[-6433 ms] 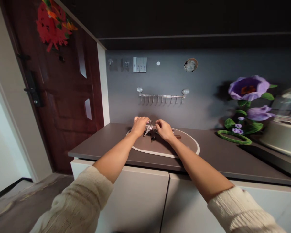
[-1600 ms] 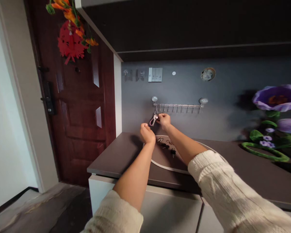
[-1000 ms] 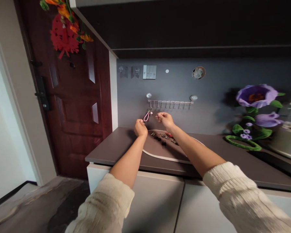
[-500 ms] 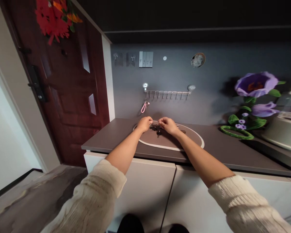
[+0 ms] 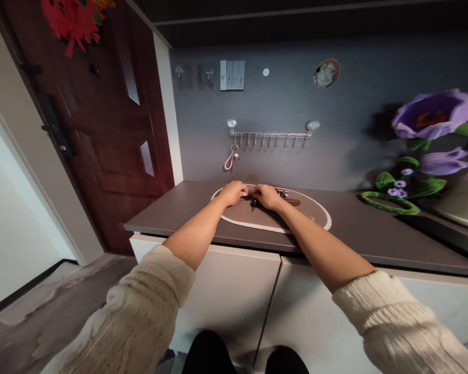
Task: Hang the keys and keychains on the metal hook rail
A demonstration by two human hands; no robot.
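Observation:
Both my hands are over an oval brown mat (image 5: 253, 225) with a pale rim. My left hand (image 5: 233, 192) is closed in a pinch at the left side of a bunch of dark keys (image 5: 254, 205). My right hand (image 5: 267, 197) pinches the same bunch from the right, fingertips almost touching the left ones. One key hangs down between the hands; the pinched part is mostly hidden by my fingers. Beside my right wrist lie a brown strip (image 5: 294, 202) and some small red and dark items (image 5: 283, 192), partly covered by the hand.
A clear hook rail (image 5: 273, 134) is fixed to the grey wall, with a pink key loop (image 5: 229, 162) hanging at its left. Purple fabric flowers (image 5: 432, 117) and a pale appliance (image 5: 462, 200) stand right on the counter (image 5: 359, 236). A dark red door (image 5: 113, 135) is left.
My hands have come closer together at the keys, and my right hand has shifted left. The view has tilted down slightly, showing more of the small items beside the right wrist.

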